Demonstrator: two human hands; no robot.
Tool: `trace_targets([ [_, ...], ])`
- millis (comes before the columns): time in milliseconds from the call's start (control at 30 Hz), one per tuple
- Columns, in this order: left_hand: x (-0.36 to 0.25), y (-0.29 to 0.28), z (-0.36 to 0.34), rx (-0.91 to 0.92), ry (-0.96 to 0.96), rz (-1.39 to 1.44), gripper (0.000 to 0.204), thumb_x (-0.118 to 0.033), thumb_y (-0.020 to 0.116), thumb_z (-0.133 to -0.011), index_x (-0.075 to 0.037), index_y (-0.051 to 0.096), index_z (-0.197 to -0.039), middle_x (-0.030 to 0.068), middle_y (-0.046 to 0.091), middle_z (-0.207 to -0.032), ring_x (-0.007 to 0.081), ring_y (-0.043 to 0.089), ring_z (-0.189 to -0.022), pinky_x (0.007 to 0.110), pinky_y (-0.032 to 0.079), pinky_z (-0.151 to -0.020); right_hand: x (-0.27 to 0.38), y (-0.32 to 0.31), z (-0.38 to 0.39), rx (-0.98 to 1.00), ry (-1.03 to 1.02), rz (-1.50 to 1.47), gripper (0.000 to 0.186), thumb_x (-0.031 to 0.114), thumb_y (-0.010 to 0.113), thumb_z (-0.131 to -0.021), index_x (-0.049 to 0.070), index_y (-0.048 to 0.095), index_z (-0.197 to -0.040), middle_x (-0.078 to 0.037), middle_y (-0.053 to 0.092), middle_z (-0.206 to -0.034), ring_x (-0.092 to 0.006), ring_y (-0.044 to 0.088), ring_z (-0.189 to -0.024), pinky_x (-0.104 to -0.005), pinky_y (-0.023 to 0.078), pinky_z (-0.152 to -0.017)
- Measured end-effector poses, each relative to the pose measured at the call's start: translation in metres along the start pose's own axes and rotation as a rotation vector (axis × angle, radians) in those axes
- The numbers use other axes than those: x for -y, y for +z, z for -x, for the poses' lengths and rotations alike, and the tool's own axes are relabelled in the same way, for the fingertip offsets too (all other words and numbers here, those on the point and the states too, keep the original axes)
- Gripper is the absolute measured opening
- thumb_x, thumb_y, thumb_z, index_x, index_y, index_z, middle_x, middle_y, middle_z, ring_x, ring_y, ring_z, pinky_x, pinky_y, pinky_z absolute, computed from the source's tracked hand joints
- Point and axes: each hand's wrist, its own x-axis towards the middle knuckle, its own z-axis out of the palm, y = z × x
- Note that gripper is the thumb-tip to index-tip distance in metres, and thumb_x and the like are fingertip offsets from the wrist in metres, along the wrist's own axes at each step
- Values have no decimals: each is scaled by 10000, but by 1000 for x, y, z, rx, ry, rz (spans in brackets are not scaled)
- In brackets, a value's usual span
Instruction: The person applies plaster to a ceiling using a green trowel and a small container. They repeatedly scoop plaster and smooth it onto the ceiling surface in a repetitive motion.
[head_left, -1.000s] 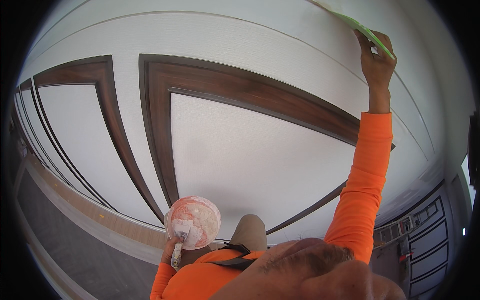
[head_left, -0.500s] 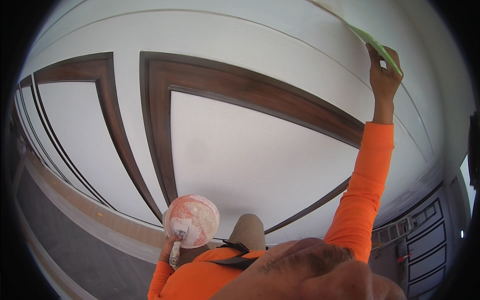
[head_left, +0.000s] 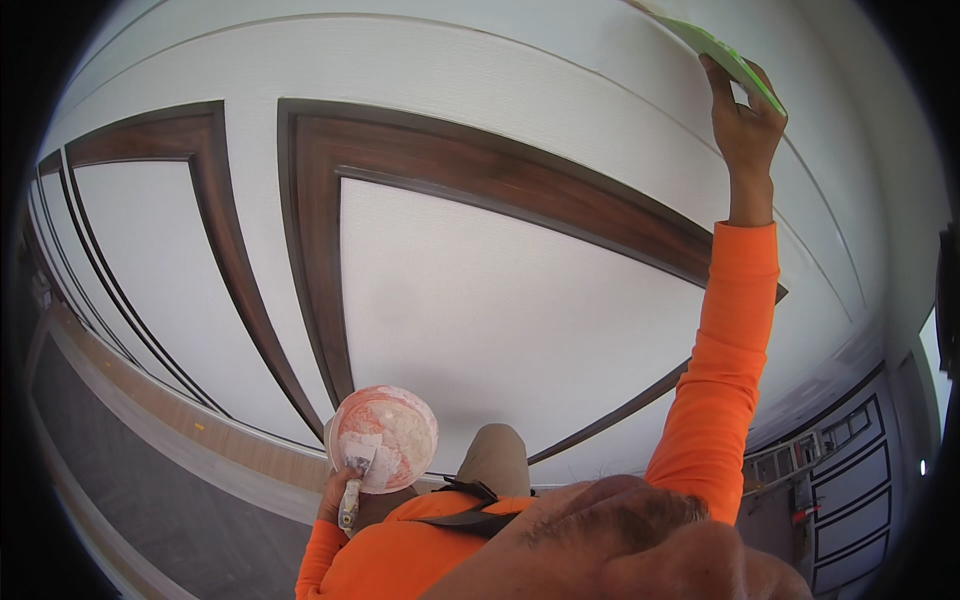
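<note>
My right hand [head_left: 745,125] reaches high up the white wall and pinches a strip of green tape [head_left: 715,45] that runs along the top edge of the wall. Its orange sleeve stretches up the right side of the view. My left hand [head_left: 340,490] is low by my waist and holds a round pot [head_left: 385,435] smeared with white and pinkish filler, together with a small putty knife [head_left: 352,480] whose blade lies in the pot.
The white wall [head_left: 480,290] carries dark brown wooden frame mouldings [head_left: 500,165]. A wooden skirting strip [head_left: 150,405] and grey floor lie at lower left. A dark panelled door [head_left: 850,490] stands at lower right.
My right hand has slid further right and a little down along the green tape. The left hand with the pot has stayed where it was.
</note>
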Motion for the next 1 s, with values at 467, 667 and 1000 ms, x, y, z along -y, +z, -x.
trace_targets([
  [467, 10, -2, -7, -2, 19, 85, 319, -281, 690, -793, -29, 653, -986, 50, 593, -685, 183, 555, -472, 324, 450, -419, -5, 15, 0, -21, 1, 54, 151, 121, 820, -871, 37, 774, -988, -59, 748, -960, -170, 705, -829, -297, 561, -739],
  [667, 10, -4, -6, 9, 2, 84, 357, -289, 688, -791, -23, 648, -1025, 48, 601, -716, 177, 560, -500, 321, 452, -434, -8, 19, -1, -26, -43, 63, 168, 141, 822, -867, 53, 784, -1005, -54, 746, -939, -164, 697, -787, -299, 553, -702],
  [1000, 4, 1, -1, 6, 16, 76, 367, -286, 689, -789, -26, 638, -1043, 45, 587, -686, 178, 555, -469, 318, 455, -418, -11, 13, 1, -23, 0, 56, 170, 108, 810, -851, 55, 790, -1011, -68, 741, -914, -164, 681, -751, -303, 538, -675],
])
